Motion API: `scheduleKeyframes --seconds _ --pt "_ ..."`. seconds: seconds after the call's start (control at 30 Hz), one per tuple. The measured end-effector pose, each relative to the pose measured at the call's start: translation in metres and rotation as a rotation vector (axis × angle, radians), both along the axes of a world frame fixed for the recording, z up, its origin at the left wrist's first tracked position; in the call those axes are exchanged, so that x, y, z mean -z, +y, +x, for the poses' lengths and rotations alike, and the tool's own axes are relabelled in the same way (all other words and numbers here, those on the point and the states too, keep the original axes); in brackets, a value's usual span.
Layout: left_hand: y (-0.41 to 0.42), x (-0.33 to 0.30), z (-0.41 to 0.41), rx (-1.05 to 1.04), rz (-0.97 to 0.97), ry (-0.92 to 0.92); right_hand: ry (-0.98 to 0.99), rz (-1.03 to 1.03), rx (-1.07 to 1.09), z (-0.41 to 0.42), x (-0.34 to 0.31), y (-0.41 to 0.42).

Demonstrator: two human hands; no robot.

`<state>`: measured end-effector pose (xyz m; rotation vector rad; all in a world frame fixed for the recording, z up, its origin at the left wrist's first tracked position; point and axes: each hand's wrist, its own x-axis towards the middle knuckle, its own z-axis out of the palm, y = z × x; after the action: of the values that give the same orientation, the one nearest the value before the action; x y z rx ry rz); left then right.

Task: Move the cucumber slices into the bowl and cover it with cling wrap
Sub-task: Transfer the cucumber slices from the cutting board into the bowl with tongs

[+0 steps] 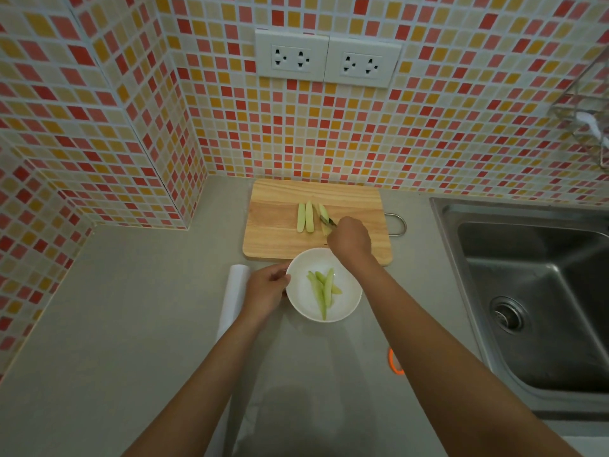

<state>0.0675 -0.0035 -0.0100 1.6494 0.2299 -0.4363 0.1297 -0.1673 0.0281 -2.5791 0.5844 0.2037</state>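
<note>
Both my forearms reach up from the bottom edge across a plain grey counter [131, 324]. Under the left one lies a white roll of cling wrap [234, 291], running lengthwise toward me, just left of the bowl. My left hand [267, 288] curls around the left rim of the white bowl [298, 301], thumb on the edge, steadying it. Several pale green cucumber slices [323, 288] already lie inside, long and narrow, overlapping.

Just beyond the bowl sits a wooden cutting board [280, 225] with a metal loop handle on its right side. My right hand [349, 237] is over the board, fingers closed on cucumber slices [324, 216] at their near end. Two more slices [305, 216] lie side by side on the board just to the left, untouched.

To the right, a steel sink [527, 275] is set into the counter, its drain visible. A small orange object [394, 361] shows beside my right forearm; I cannot tell what it is. Behind everything rises a wall of small red, orange and cream tiles [428, 127], forming a corner on the left, with two white double sockets [328, 57] above the board. A wire rack [586, 113] hangs at the far right.
</note>
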Motion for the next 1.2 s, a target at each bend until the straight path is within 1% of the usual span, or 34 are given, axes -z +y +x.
scheduleKeyframes --seconds 0.17,0.27,0.4,0.5,0.57,0.7,0.83,1.0,1.1,1.2 --pt "0.0 0.001 0.001 0.004 0.009 -0.005 -0.086 0.12 0.076 -0.045 -0.021 -0.007" --pt "0.001 0.002 0.001 0.009 0.004 -0.013 -0.091 0.12 0.05 -0.089 -0.024 -0.002" --pt "0.0 0.002 0.001 0.007 0.008 -0.027 -0.001 0.059 0.004 -0.125 -0.01 0.009" --pt "-0.001 0.002 0.001 0.001 0.017 -0.023 0.079 0.025 -0.002 -0.132 0.0 0.014" --pt "-0.001 0.003 0.002 -0.002 0.024 -0.029 0.08 0.004 0.006 -0.133 0.0 0.015" --pt "-0.001 0.004 0.003 0.003 0.012 -0.02 -0.009 -0.001 0.017 -0.118 -0.019 0.011" --pt "0.0 0.007 0.004 0.0 0.015 -0.02 -0.099 0.069 0.059 -0.064 -0.033 0.007" --pt "0.001 0.007 0.004 0.007 0.01 -0.021 -0.029 0.048 -0.028 0.001 -0.014 0.023" --pt "0.001 0.006 0.004 0.012 0.005 -0.029 -0.009 0.018 -0.059 0.016 0.0 0.031" --pt "0.002 0.007 0.003 0.014 0.002 -0.031 -0.02 -0.01 -0.046 0.022 0.009 0.029"
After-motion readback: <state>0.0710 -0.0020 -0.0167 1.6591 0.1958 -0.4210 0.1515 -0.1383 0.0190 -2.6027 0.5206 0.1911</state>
